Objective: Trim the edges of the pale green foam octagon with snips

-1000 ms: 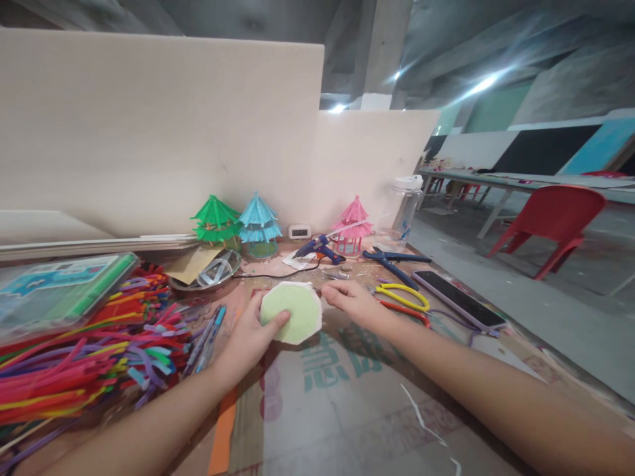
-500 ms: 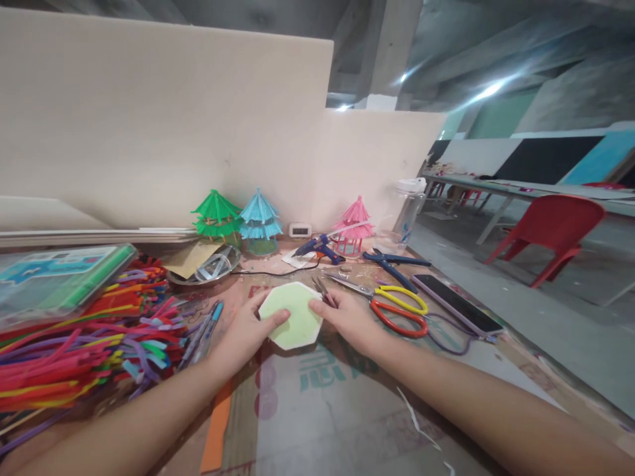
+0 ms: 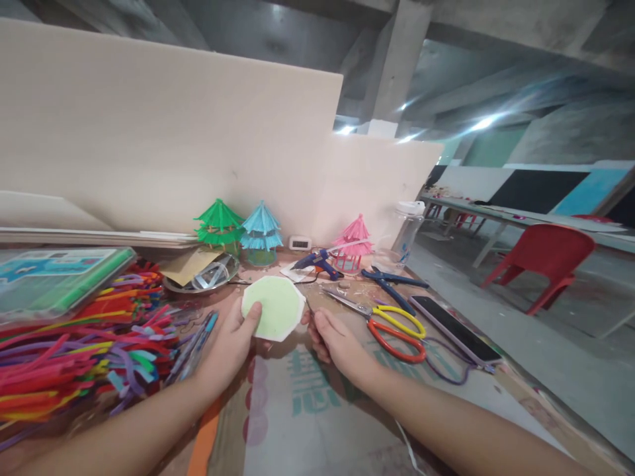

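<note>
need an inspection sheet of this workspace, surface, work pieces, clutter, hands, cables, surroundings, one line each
Surface: printed sheet under the hands
Work pieces: pale green octagonal piece with white edges, held up
Clutter: loose coloured strips heaped at left; scissors, pliers and phone at right
Hands: left hand grips the octagonal piece; right hand pinches a thin dark tool near its edge, contact unclear
Cables: black cord partly hidden; purple cord by the phone
Surroundings: pale panel behind; red chair at right
</note>
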Tool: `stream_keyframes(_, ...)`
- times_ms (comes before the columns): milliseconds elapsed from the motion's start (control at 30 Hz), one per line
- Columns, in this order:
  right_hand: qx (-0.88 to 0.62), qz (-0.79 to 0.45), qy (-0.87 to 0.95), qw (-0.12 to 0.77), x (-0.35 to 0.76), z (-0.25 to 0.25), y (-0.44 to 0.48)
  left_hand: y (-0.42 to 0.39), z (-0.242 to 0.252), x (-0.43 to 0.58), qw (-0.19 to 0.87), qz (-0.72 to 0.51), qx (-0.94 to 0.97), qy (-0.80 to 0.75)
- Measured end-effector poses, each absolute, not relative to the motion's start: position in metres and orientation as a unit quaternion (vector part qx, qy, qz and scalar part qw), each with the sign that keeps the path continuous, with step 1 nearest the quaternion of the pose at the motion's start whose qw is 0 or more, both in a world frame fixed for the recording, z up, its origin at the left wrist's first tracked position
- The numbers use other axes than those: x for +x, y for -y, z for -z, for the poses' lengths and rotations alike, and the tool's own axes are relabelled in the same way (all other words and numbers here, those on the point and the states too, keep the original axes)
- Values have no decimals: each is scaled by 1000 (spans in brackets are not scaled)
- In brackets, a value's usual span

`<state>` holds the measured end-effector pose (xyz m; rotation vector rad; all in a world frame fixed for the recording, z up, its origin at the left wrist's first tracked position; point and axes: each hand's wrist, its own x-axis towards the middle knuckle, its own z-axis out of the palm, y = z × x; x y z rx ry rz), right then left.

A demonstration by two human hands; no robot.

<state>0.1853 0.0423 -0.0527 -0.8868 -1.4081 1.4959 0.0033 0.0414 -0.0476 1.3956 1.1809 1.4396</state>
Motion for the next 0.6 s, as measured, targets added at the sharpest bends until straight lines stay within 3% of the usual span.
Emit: stream_keyframes(600,-371,-583,583,427,185,52,-41,-39,44,5,324,-546,611,-473)
